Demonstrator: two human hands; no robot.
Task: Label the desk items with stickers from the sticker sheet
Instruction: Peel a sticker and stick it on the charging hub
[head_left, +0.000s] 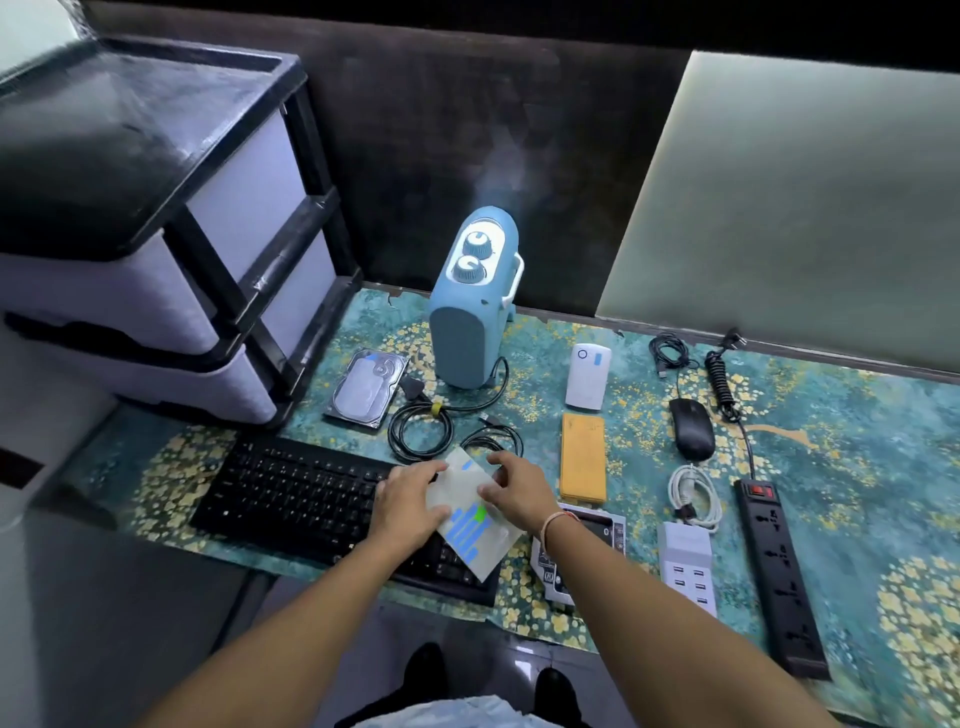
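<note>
Near the tabletop's front edge, left hand (402, 501) holds the sheet (470, 514); right hand (511, 488) pinches a sticker, which may tear or curl.

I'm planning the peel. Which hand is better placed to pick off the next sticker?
Right hand: its fingertips pinch at the sticker sheet just above the green sticker, while the left hand grips the sheet's left edge, steadying it.

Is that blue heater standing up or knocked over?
Upright. The blue heater stands on its base on the desk mat, with both dials at the top and its cord trailing from the bottom.
</note>
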